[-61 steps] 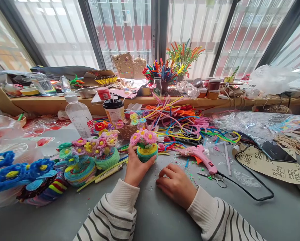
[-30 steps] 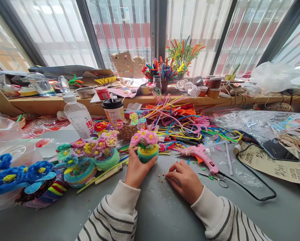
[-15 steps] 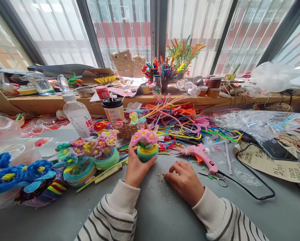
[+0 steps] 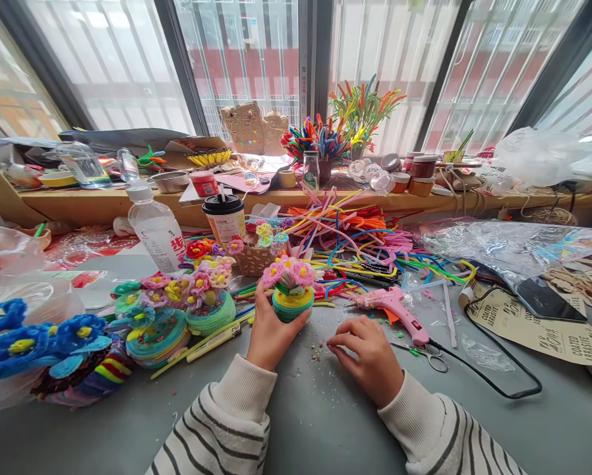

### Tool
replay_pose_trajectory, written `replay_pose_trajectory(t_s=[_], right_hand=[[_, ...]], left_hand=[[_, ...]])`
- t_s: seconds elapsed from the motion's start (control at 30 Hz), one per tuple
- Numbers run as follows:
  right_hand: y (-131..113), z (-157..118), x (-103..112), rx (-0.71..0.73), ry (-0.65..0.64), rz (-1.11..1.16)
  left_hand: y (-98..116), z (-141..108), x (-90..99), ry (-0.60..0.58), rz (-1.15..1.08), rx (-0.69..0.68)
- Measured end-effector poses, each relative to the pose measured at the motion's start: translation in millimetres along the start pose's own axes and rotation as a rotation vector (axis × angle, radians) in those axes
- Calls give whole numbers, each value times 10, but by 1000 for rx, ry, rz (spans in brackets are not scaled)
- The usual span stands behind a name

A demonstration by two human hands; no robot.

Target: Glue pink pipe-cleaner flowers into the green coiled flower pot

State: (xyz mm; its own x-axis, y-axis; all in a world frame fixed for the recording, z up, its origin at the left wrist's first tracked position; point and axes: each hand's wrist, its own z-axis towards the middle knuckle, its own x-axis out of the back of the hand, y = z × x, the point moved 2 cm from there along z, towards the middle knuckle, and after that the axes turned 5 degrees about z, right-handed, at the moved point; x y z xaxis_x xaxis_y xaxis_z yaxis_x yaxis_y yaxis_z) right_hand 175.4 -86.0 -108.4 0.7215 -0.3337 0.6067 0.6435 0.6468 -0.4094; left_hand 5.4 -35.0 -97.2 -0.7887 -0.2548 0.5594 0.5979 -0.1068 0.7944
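Observation:
My left hand (image 4: 275, 335) is wrapped round a small green and yellow pot (image 4: 292, 303) topped with pink flowers (image 4: 290, 272), all made of fuzzy stems. To its right, my right hand (image 4: 368, 353) hovers low over the grey table with fingers curled and the fingertips close together. Its fingertips are beside a scatter of tiny coloured beads (image 4: 318, 349); whether they pinch a bead is too small to make out. Just beyond my right hand lies a pink glue gun (image 4: 395, 310).
Scissors (image 4: 432, 356) lie right of my right hand, near the glue gun's black cord (image 4: 494, 389). Several flower pots (image 4: 157, 340) and a plastic bottle (image 4: 155, 227) stand at left. Behind are a lidded cup (image 4: 225, 218) and piled fuzzy stems (image 4: 345, 227). A phone (image 4: 548, 297) is at right.
My right hand's fingers have shifted slightly, with the lower ones spreading a little. My left hand still holds the flower pot. The view has tilted slightly.

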Motion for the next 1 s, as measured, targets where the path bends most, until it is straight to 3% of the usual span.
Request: replay_pose_trajectory(t_s=[0.2, 0.33, 0.4, 0.6, 0.7, 1.0], right_hand=[[20, 49, 65, -562, 1, 830], [15, 55, 28, -719, 40, 1013], [12, 85, 26, -669, 66, 921], [-63, 211, 56, -238, 289, 290], [-120, 243, 23, -65, 355, 112], [-164, 240, -109, 61, 285, -85]], left_hand=[[14, -39, -50, 30, 107, -114], [16, -57, -65, 34, 119, -136], [21, -64, -65, 38, 110, -130], [45, -85, -64, 34, 87, -127], [51, -99, -72, 30, 99, -144], [63, -128, -89, 25, 153, -134]])
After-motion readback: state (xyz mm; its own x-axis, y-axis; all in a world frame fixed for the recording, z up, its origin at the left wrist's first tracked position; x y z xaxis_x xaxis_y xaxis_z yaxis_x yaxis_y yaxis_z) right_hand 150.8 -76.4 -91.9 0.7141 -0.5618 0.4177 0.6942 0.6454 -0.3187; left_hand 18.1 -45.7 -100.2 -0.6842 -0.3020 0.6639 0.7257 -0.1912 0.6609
